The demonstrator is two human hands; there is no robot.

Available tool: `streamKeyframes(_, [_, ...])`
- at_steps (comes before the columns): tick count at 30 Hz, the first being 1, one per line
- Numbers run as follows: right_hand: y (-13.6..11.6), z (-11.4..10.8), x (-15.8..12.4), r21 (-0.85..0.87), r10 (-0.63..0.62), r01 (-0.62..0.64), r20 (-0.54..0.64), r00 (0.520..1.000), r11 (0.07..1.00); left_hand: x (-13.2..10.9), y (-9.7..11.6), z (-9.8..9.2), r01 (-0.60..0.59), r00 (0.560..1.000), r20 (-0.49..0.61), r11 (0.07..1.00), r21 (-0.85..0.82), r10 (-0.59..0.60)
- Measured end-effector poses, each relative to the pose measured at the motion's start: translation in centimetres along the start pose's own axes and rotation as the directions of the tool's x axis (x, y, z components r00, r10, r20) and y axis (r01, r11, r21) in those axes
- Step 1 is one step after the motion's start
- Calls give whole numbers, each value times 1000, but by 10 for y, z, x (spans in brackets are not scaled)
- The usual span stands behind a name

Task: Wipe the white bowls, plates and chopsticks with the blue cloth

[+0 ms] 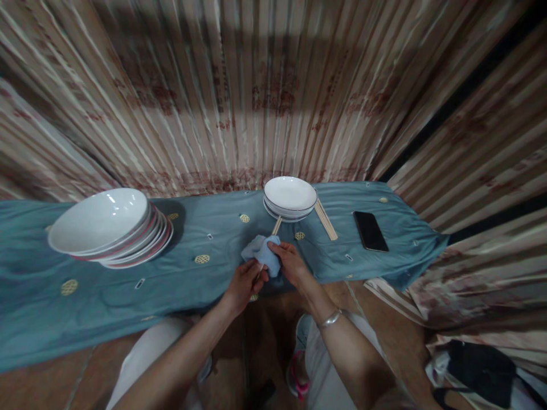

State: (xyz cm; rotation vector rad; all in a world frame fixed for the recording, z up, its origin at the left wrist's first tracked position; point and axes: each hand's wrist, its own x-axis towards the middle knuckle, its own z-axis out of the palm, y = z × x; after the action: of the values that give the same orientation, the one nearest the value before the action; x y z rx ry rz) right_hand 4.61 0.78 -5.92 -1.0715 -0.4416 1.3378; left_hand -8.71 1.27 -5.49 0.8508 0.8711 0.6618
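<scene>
My left hand (247, 283) is closed around the near end of a pair of chopsticks (277, 225), just over the table's front edge. A light blue cloth (257, 249) is wrapped about the middle of the chopsticks, whose far tips poke out toward the plates. My right hand (290, 261) pinches the cloth from the right side, thumb on top. Beyond the hands stands a small stack of white dishes (290, 193) with a dark rim. To its right, more chopsticks (326, 221) lie side by side in a bundle on the cloth-covered table.
A tall, leaning stack of large white bowls (102, 222) with red bands is on the left of the table (205, 285). A black phone (370, 231) lies at the right. Pleated curtains (256, 102) hang behind and to the right. A dark bag-like item (481, 370) is at lower right.
</scene>
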Motion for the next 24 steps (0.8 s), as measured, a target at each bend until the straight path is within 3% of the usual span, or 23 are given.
streamKeyframes(4, [-8, -5, 4, 19, -32, 33, -52, 998, 999, -3, -2, 0, 13, 1000, 24, 1000, 19, -13])
streamKeyframes(10, [-14, -8, 4, 26, -37, 39, -71, 997, 999, -2, -1, -2, 17, 999, -27, 1000, 13, -16])
streamKeyframes(20, [-4, -3, 2, -23, -6, 6, -13, 1000, 1000, 1, -3, -5, -26, 1000, 5, 1000, 5, 26])
streamKeyframes(24, [-5, -10, 7, -61, -57, 54, -60, 997, 997, -2, -4, -5, 2, 1000, 24, 1000, 24, -3])
